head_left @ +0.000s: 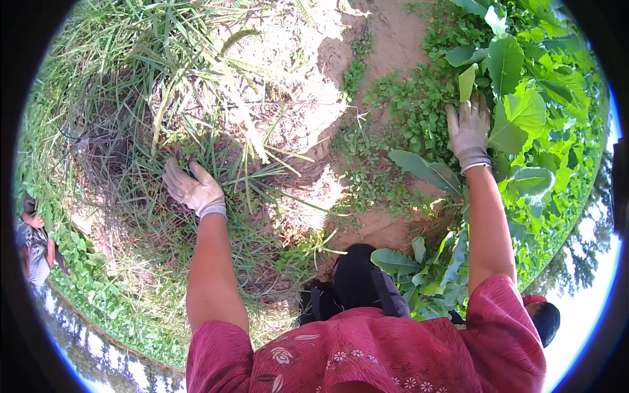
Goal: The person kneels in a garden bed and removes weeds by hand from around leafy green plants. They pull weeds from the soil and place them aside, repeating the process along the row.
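Note:
Gloved in pale cloth, my left hand reaches into a patch of long grass on the left, thumb apart from the fingers, with no object seen in it. My right hand, in a similar glove, lies back-up with fingers spread at the edge of the broad-leaved green plants. Low small-leaved weeds grow beside it on the left. Its fingertips are partly among leaves. Whether either palm presses on the ground I cannot tell.
A strip of brown soil runs between the grass and the leafy plants. My dark-clad knee is near the bottom centre. Another person is at the far left rim, and another person's head shows at lower right.

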Demonstrator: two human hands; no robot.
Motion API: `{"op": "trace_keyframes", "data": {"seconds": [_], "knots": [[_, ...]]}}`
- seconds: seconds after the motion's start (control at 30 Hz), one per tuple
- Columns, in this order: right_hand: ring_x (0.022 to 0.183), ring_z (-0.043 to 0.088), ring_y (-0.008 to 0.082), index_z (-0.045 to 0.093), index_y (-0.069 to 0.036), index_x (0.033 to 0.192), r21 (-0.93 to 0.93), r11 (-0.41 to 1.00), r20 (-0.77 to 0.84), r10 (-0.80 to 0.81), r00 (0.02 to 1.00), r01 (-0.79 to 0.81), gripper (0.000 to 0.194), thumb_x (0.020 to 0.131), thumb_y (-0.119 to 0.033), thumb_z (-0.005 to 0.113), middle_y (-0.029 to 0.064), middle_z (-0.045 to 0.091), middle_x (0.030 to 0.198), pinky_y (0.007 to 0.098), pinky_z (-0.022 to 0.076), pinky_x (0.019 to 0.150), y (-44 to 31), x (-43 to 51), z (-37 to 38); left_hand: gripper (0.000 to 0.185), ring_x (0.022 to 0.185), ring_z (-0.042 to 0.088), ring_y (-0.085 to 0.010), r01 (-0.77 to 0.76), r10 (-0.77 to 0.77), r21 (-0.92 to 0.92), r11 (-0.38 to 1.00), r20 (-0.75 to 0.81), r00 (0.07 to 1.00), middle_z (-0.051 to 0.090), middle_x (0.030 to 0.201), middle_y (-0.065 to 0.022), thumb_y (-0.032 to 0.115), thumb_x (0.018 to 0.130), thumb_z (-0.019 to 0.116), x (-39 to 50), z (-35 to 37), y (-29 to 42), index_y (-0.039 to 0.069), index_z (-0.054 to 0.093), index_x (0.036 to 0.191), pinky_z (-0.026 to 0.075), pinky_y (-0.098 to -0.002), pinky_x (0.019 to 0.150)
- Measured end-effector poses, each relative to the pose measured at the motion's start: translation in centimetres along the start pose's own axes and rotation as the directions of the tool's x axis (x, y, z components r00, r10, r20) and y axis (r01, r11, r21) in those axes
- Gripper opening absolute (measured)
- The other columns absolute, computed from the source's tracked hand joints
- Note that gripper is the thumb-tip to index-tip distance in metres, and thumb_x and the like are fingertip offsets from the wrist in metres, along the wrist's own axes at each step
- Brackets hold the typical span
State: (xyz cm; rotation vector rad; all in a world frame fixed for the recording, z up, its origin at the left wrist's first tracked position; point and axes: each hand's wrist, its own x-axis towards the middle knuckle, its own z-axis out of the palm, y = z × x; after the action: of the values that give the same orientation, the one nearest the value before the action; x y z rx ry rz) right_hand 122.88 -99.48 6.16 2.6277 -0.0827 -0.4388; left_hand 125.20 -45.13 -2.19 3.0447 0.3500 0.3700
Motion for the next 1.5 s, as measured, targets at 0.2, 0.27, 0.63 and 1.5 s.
{"op": "trace_keyframes", "data": {"seconds": [0.2,0.27,0.63,1.5], "knots": [[0.138,0.040,0.0400,0.052,0.001,0.130,0.192,0.981,-0.284,0.080,0.955,-0.025,0.056,0.092,-0.038,0.066,0.0228,0.044,0.145,0.0544,0.0374,0.109,1.0,-1.4,4.5,0.050,0.131,0.047,-0.0406,-0.018,0.019,-0.008,1.000,0.043,0.999,0.054,0.139,-0.0173,0.028,0.095,0.055,-0.1,0.3,-0.7,0.002,0.051,0.137,0.034,-0.0543,0.111],[0.137,0.041,0.0383,0.052,-0.002,0.131,0.162,0.986,-0.259,0.079,0.963,-0.037,0.059,0.090,-0.042,0.066,0.0196,0.045,0.146,0.0544,0.0375,0.108,0.9,-1.3,4.9,0.050,0.131,0.046,-0.0411,-0.078,0.078,0.005,0.997,0.039,0.996,0.054,0.140,-0.0179,0.027,0.095,0.055,-0.6,0.6,-1.5,0.001,0.050,0.137,0.033,-0.0540,0.111],[0.114,0.050,0.0441,0.046,-0.004,0.139,0.585,0.806,-0.359,0.158,0.920,0.090,0.071,0.078,-0.035,0.068,0.0235,0.050,0.131,0.0571,0.0411,0.101,0.9,0.0,6.2,0.067,0.124,0.060,-0.0390,-0.148,-0.410,0.500,0.853,0.819,0.402,0.063,0.129,-0.0255,0.045,0.095,0.051,8.2,-11.0,8.3,0.007,0.044,0.149,0.046,-0.0439,0.106],[0.123,0.052,0.0328,0.053,-0.013,0.135,0.692,0.700,-0.031,0.270,0.962,-0.175,0.055,0.087,-0.040,0.058,0.0100,0.054,0.133,0.0498,0.0410,0.106,0.0,-1.6,5.9,0.054,0.140,0.041,-0.0393,-0.840,0.989,-0.538,0.077,0.150,-0.006,0.046,0.149,-0.0193,0.011,0.086,0.066,21.3,-1.6,34.1,0.007,0.054,0.139,0.031,-0.0512,0.117]]}}
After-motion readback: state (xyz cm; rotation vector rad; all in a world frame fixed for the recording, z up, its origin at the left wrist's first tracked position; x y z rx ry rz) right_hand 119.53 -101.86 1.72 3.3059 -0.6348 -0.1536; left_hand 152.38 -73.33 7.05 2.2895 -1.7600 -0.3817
